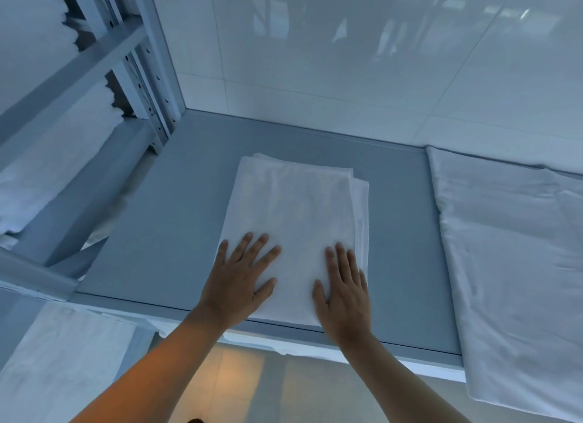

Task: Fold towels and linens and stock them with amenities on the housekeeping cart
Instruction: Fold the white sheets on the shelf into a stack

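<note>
Pressing down on a folded white linen, both hands are seen flat with straight fingers spread apart, nothing being gripped: the left hand covers the near left corner and the right hand the near right part. The linen's near edge is hidden under the palms and wrists, so how it ends there cannot be told; its layers are seen stepped along the right side and at the far corner. The folded linen lies in the middle of the grey bench, close to the front rim. A larger white sheet is spread on the right of the bench, apart from the folded piece, and is cut off by the right edge of the view, while its near end hangs over the front rim. On the left, a metal shelving rack is only partly in view; white fabric stacks are held on its shelves, their shapes blurred and cropped. More white cloth at the lower left, below bench level, is cut off by the frame, and what carries it cannot be made out. A glossy white tiled wall stands behind the bench.
</note>
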`<state>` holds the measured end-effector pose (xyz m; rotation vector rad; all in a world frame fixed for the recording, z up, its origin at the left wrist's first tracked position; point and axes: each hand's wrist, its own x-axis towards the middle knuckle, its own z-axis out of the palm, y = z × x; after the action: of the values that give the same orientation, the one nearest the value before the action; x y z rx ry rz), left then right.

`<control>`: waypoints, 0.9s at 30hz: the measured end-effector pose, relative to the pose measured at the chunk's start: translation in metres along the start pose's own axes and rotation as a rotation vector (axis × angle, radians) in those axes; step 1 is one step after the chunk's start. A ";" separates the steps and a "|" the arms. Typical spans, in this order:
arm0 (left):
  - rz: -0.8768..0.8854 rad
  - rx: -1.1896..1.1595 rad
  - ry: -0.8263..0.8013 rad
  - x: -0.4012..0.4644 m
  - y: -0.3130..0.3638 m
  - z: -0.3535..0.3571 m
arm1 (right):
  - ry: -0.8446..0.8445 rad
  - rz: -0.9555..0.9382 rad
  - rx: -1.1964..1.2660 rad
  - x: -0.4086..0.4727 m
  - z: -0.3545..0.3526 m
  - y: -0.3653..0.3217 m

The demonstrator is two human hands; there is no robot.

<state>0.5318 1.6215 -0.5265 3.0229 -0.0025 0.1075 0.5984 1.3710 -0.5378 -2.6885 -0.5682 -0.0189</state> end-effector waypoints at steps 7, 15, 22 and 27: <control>-0.190 0.031 -0.071 0.014 -0.061 -0.025 | -0.035 0.050 0.015 0.043 0.032 -0.088; -0.220 0.075 -0.076 -0.011 -0.147 -0.037 | -0.039 0.026 0.035 0.060 0.068 -0.171; -0.210 0.079 -0.038 -0.020 -0.189 -0.043 | -0.071 0.018 0.103 0.070 0.082 -0.211; -0.272 0.077 -0.093 -0.017 -0.186 -0.053 | -0.173 -0.047 0.229 0.079 0.074 -0.205</control>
<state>0.5117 1.8127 -0.4970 3.0655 0.4117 -0.0587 0.5859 1.6020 -0.5230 -2.4682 -0.6435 0.2530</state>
